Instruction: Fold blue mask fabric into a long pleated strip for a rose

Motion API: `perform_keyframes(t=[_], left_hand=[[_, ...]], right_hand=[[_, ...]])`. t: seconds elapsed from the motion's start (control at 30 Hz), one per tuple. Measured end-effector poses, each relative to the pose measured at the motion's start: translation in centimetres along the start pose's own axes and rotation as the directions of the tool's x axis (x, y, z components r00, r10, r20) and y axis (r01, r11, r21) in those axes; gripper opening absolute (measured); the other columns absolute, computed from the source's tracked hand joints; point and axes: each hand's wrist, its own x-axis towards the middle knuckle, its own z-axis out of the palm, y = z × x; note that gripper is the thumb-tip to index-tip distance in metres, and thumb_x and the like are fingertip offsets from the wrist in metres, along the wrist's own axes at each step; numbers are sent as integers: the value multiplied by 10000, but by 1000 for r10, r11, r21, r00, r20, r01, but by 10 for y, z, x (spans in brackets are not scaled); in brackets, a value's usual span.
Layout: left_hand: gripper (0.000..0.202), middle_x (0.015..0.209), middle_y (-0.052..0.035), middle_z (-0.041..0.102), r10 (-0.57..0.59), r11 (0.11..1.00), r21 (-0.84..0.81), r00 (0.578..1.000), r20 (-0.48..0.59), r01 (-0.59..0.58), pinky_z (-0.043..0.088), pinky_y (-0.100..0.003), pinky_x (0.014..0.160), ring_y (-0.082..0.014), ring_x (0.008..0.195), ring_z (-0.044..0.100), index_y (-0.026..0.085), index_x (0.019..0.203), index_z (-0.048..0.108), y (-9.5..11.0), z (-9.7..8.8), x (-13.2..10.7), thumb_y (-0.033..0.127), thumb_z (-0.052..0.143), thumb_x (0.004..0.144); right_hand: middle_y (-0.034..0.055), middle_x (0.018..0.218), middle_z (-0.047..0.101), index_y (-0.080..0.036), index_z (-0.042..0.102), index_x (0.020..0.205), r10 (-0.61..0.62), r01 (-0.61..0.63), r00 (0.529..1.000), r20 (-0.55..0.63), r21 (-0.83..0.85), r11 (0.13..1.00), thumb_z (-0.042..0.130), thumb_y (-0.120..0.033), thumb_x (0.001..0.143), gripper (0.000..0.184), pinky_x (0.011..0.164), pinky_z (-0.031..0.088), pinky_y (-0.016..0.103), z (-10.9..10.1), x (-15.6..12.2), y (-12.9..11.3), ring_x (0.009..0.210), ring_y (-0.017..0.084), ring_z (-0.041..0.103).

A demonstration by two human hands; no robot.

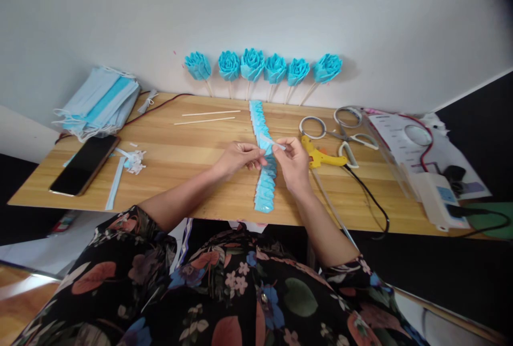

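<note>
Between my two hands is a small light blue fabric piece (266,144), with a pale edge slanting toward the right. My left hand (242,156) is closed, its thumb and fingertips pinching the piece from the left. From the other side my right hand (293,161) pinches it between thumb and forefinger. Beneath them, a long row of overlapping folded blue pieces (264,191) runs from the back of the wooden table (208,175) to near its front edge; my hands hide its middle. A yellow glue gun (320,158) lies just right of my right hand.
Several blue fabric roses (252,65) on sticks lean along the wall. Two thin sticks (208,120) lie left of the row. Scissors (342,135) and a white power strip (438,201) are right; face masks (98,102), a phone (86,165) and cut scraps (134,161) are left.
</note>
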Motion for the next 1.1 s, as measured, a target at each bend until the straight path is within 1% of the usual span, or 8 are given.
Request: perform_keyframes(t=[0.13,0.33,0.57,0.7,0.8,0.97,1.03,1.1], left_hand=[[241,659,-19,687,8,1000,-7,999,-38,-9,427,-180,500,-55,515,561,118,682,653,-1,0,2,260,646,876],[258,653,-12,668,75,997,31,996,-52,-74,420,-171,486,-51,503,541,125,696,629,-1,-1,1,319,671,861],[301,649,-16,656,115,987,112,993,-3,-114,413,-159,492,-52,526,529,122,691,658,0,-1,-1,373,686,854],[298,592,-5,620,99,984,152,995,-5,-97,395,-160,488,-50,510,509,121,666,664,-1,-2,-1,339,670,869],[293,591,-8,626,87,985,152,996,-24,-82,387,-168,486,-49,499,506,123,646,648,-1,-2,0,295,645,882],[294,564,0,615,85,986,147,996,-37,-79,384,-171,476,-46,481,505,128,613,608,-3,0,1,243,633,883],[295,561,5,609,89,985,154,996,-31,-83,383,-172,476,-45,477,499,129,610,597,-3,0,1,242,636,880],[298,554,11,598,88,982,172,996,-19,-83,384,-174,478,-46,478,495,131,607,590,-3,0,1,250,644,875]], right_hand=[[-16,793,682,-255,615,1058,27,-30,997,68,43,999,690,-321,776,299,686,528,313,0,-1,-1,763,165,653],[-12,796,669,-251,614,1122,32,-35,994,103,18,999,669,-343,798,341,695,531,326,0,-1,1,768,170,644],[-14,773,657,-248,620,1112,26,-26,995,101,-1,1000,651,-327,800,323,657,519,315,0,-1,-1,721,161,615],[-15,767,643,-250,619,1109,33,-32,991,132,-9,999,648,-343,803,321,655,502,314,-1,-1,-2,724,164,605],[-10,780,642,-250,618,1100,36,-37,987,159,4,999,661,-374,806,322,683,500,321,-1,-1,-4,747,169,611],[-11,776,642,-253,613,967,19,-21,993,118,18,1000,679,-479,800,288,707,501,314,-1,0,-5,756,162,609],[-11,790,653,-249,610,919,22,-24,992,126,17,1000,702,-476,781,281,713,503,308,0,0,-4,762,157,614],[-11,786,659,-239,618,868,20,-20,988,152,1,1000,712,-433,776,235,706,497,300,0,0,-4,746,149,610]])
